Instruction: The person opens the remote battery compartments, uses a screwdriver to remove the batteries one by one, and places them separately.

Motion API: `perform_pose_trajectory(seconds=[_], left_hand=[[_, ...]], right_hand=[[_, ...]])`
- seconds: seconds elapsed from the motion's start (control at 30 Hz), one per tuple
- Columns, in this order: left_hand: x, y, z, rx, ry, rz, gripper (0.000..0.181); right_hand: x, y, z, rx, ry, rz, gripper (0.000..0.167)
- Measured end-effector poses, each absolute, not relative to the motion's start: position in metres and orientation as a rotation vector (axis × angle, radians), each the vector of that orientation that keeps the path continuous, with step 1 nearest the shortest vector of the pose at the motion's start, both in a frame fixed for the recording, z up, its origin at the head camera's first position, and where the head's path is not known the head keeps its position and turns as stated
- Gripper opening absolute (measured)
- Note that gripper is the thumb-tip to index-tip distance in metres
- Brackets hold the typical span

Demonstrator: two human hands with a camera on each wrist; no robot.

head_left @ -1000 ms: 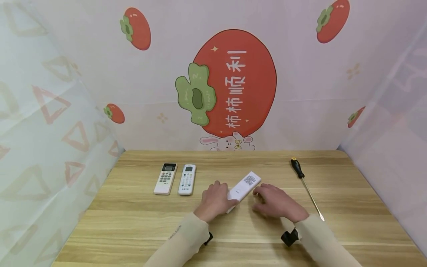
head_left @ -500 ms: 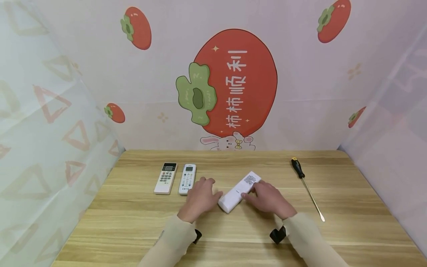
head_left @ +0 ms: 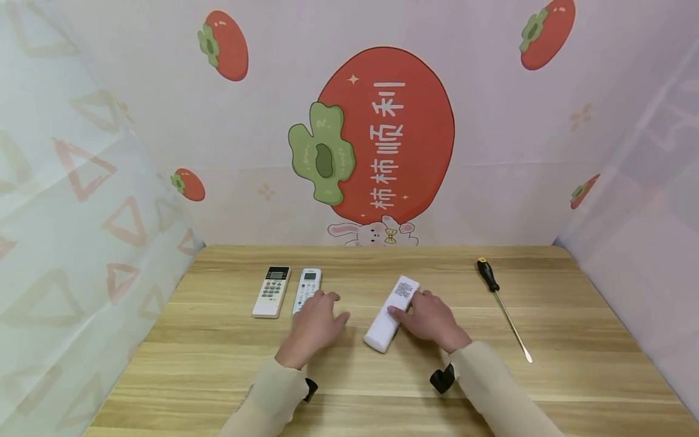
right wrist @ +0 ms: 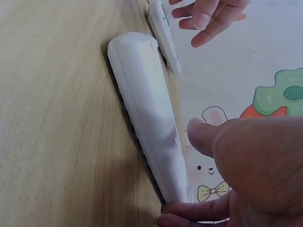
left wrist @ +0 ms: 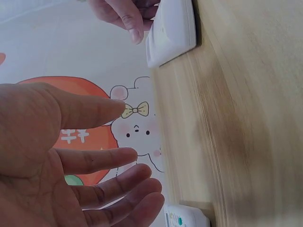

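A white remote control (head_left: 384, 321) lies face down on the table, with a QR code on its far end. My right hand (head_left: 434, 318) holds it from the right side, thumb over its back and fingers at the far edge. In the right wrist view, the remote (right wrist: 144, 104) lies along the wood beside my right thumb and fingertips. My left hand (head_left: 314, 325) is apart from it, fingers spread with nothing in them. It covers the lower part of a second white remote control (head_left: 308, 285) in the head view. The left wrist view shows the left palm and loose fingers (left wrist: 109, 161).
A third remote control (head_left: 271, 294) lies face up at the left. At the right lies a screwdriver (head_left: 505, 309) with a black and yellow handle. The wooden table (head_left: 382, 400) meets a printed backdrop (head_left: 262, 133) at its far edge.
My left hand has let go of the white remote and drawn away left. My right hand has come onto it, and the remote has turned slightly so it points more straight ahead.
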State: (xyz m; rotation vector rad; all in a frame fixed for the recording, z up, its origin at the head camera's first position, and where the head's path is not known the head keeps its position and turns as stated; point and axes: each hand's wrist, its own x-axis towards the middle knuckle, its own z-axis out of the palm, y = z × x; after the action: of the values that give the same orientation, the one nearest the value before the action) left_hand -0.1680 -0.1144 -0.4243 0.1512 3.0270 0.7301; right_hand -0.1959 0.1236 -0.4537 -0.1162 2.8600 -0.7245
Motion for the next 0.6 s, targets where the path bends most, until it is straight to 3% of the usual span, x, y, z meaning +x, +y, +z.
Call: perform_pose_trajectory(seconds=[0.37, 0.6], left_hand=[[-0.168, -0.120, -0.424, 0.196, 3.055, 0.727, 0.039], [-0.168, -0.121, -0.423, 0.191, 3.045, 0.730, 0.038]], right_hand=[[-0.201, 0.105, -0.458, -0.083, 2.821, -0.698, 0.096], [-0.201, 0.094, -0.459, -0.091, 2.792, -0.699, 0.102]])
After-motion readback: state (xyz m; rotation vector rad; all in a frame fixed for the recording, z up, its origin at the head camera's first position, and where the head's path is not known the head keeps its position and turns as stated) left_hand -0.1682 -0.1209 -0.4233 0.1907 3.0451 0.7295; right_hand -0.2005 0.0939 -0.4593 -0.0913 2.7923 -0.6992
